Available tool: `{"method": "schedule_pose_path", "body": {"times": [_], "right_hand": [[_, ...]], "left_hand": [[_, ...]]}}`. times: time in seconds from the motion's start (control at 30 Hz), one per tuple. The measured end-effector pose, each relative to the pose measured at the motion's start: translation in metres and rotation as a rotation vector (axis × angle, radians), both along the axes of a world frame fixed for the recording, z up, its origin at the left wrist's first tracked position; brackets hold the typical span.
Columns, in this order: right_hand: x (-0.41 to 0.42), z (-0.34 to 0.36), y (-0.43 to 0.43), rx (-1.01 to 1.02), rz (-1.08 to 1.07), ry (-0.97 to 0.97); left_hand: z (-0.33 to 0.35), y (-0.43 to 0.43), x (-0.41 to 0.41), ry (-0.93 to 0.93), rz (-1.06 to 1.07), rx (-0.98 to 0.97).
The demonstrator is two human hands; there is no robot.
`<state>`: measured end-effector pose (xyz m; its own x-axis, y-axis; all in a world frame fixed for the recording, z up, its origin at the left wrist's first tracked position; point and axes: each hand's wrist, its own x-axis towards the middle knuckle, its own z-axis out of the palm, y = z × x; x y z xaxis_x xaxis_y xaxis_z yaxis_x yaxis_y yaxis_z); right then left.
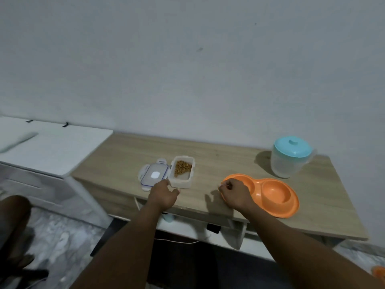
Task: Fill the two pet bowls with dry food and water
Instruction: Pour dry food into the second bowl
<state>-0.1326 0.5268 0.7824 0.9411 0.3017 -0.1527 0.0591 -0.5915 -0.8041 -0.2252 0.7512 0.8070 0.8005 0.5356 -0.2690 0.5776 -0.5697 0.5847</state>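
Note:
An orange double pet bowl (273,193) lies on the wooden table (218,161), both wells looking dry and bare. My right hand (235,195) rests with curled fingers on the bowl's left rim. Left of it stands an uncovered white plastic container (181,172) holding brown dry food. Its clear lid with a blue seal (153,174) lies flat beside it. My left hand (165,195) reaches to the container's near left corner, fingers apart, touching or almost touching it. A translucent jug with a turquoise lid (289,157) stands at the back right.
A white cabinet (52,147) adjoins the table on the left. Behind the table is a plain wall. A dark chair part (14,230) sits at the lower left above a marbled floor. Something orange (379,272) lies on the floor at the lower right.

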Motion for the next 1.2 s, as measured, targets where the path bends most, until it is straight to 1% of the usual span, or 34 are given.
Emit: {"method": "schedule_pose_path", "body": {"times": [0.07,0.17,0.3,0.4,0.53,0.63,0.73,0.83,1.0,1.1,1.2], "right_hand": [[0.004,0.002,0.024,0.054,0.005,0.067],[0.020,-0.003,0.061,0.096,-0.012,0.148],[0.046,-0.020,0.107,0.126,-0.091,0.250],[0.061,-0.036,0.133,0.117,-0.139,0.293],[0.068,-0.056,0.154,0.128,-0.139,0.354],[0.069,-0.063,0.163,0.154,-0.154,0.372],[0.072,-0.055,0.163,0.225,-0.190,0.376],[0.079,-0.040,0.157,0.342,-0.278,0.362],[0.093,-0.007,0.130,0.607,-0.494,0.336],[0.092,0.010,0.102,0.717,-0.587,0.310],[0.083,0.020,0.066,0.785,-0.653,0.301]], "left_hand": [[-0.001,0.015,0.007,0.011,-0.004,0.019],[-0.008,0.041,0.026,0.036,-0.001,-0.005],[-0.026,0.076,0.059,0.070,-0.027,-0.024],[-0.047,0.098,0.086,0.089,-0.031,-0.095],[-0.070,0.115,0.110,0.072,-0.067,-0.252],[-0.075,0.121,0.122,0.064,-0.080,-0.271],[-0.071,0.121,0.135,0.033,-0.096,-0.311],[-0.047,0.110,0.146,-0.003,-0.099,-0.368],[-0.011,0.074,0.174,-0.114,-0.078,-0.572],[0.003,0.039,0.187,-0.156,-0.159,-0.629],[0.009,-0.004,0.192,-0.144,-0.270,-0.676]]}}
